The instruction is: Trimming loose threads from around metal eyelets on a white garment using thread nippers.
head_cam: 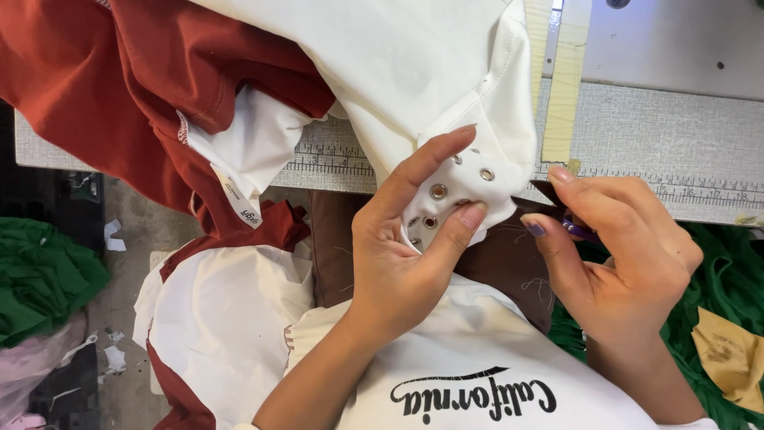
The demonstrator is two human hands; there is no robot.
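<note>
Trimming step in hand, by my reading — left hand pinches the white garment at its eyelet panel, thumb and fingers closed on the cloth over the table edge. Right hand grips a small purple-handled snipper (blade mostly hidden). Next move calls for a steady, close cut. Metal eyelets visible: about six. Hands: two.

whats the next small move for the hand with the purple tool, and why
Probably bring the right hand and its small purple tool leftward to the cream fabric's edge near the metal eyelets. The left hand pinches that eyeleted corner up, presenting it, while the tool sits just beside the edge, seemingly not touching it.
</note>
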